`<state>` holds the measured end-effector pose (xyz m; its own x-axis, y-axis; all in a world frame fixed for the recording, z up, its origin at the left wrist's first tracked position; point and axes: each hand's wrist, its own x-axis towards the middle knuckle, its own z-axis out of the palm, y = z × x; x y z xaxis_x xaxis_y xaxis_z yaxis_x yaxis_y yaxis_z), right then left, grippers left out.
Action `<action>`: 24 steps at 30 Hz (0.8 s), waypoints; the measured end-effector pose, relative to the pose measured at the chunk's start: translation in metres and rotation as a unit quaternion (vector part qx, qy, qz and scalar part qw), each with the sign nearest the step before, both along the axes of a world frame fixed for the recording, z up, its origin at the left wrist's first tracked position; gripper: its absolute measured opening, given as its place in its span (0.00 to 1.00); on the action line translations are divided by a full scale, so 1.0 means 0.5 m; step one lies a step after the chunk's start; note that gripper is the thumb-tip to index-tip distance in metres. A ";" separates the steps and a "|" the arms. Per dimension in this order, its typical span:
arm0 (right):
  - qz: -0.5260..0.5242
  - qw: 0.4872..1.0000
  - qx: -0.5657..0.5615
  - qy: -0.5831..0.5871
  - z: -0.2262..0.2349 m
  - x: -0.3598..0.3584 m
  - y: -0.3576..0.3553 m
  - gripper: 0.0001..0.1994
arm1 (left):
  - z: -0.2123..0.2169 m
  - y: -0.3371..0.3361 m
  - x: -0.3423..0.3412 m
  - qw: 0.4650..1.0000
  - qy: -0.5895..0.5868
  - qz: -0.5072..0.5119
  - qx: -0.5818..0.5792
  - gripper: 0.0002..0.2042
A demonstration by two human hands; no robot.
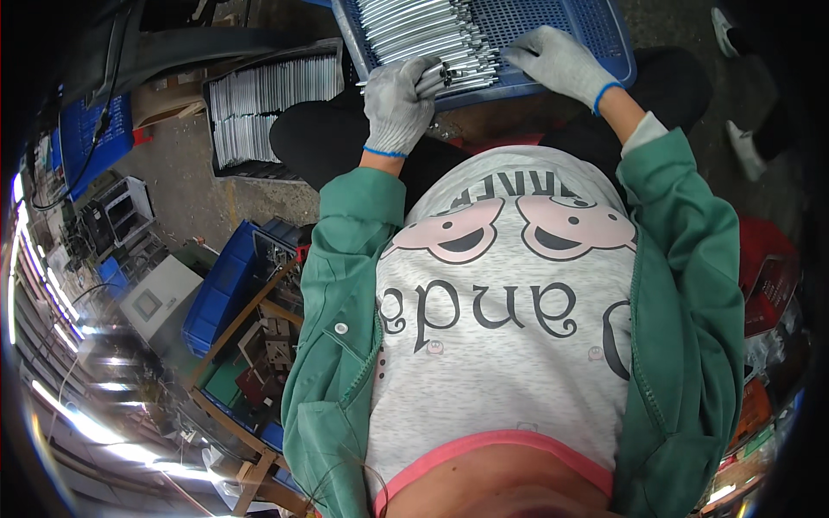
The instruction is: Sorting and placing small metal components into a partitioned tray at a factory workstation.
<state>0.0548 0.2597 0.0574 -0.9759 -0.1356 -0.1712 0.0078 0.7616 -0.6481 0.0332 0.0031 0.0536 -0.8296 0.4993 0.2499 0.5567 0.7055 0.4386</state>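
In front of me a blue plastic basket (553,39) holds rows of thin silvery metal rods (414,30). My left hand (395,108), in a grey-white knit glove with a blue cuff, closes around a small bunch of metal tubes (434,79) at the basket's near left edge. Their ends stick out to the right of my fingers. Over the basket's near right part is my right hand (560,65), gloved the same way. Its fingers point left toward the rod ends and are slightly apart, with nothing visible in them.
A dark crate (216,129) packed with rows of similar metal pieces stands on the floor to the left. Blue bins (220,289) and a wooden frame (237,332) are at my lower left. Another person's shoes (744,148) show at the far right.
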 end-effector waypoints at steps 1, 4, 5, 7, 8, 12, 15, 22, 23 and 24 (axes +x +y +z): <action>0.006 0.999 0.026 -0.028 -0.020 -0.018 0.004 0.16 | -0.020 0.000 -0.002 0.999 -0.016 0.025 -0.039 0.12; 0.013 0.993 0.083 -0.083 -0.057 -0.052 0.013 0.17 | -0.067 0.007 -0.011 0.990 -0.047 0.069 -0.110 0.13; -0.014 0.990 0.057 -0.129 -0.071 -0.058 0.008 0.17 | -0.082 0.007 -0.014 0.991 -0.037 0.060 -0.116 0.14; -0.070 0.974 0.004 -0.217 -0.094 -0.068 -0.005 0.18 | -0.099 0.006 -0.021 0.991 -0.014 0.040 -0.127 0.16; -0.097 0.960 -0.022 -0.261 -0.105 -0.074 -0.009 0.18 | -0.107 0.003 -0.022 0.991 -0.003 0.031 -0.134 0.17; -0.121 0.914 -0.169 -0.349 -0.137 -0.097 -0.021 0.18 | -0.102 -0.004 -0.024 0.990 0.003 0.042 -0.134 0.20; -0.138 0.882 -0.254 -0.373 -0.144 -0.095 -0.031 0.18 | -0.084 -0.001 -0.024 0.991 -0.006 0.062 -0.118 0.19; -0.138 0.941 -0.170 -0.257 -0.015 -0.079 -0.059 0.16 | -0.049 -0.021 -0.006 0.984 -0.118 0.109 0.082 0.09; -0.128 0.962 -0.104 -0.218 0.009 -0.070 -0.061 0.15 | -0.043 -0.025 -0.005 0.975 -0.143 0.106 0.132 0.08; -0.128 0.962 -0.105 -0.218 0.017 -0.055 -0.060 0.15 | -0.038 -0.029 -0.004 0.975 -0.142 0.107 0.132 0.08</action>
<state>0.0271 0.2297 0.0659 -0.8235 0.0233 -0.5668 0.4834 0.5516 -0.6797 0.0314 -0.0115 0.0345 -0.9620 0.2576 0.0907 0.2391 0.6342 0.7353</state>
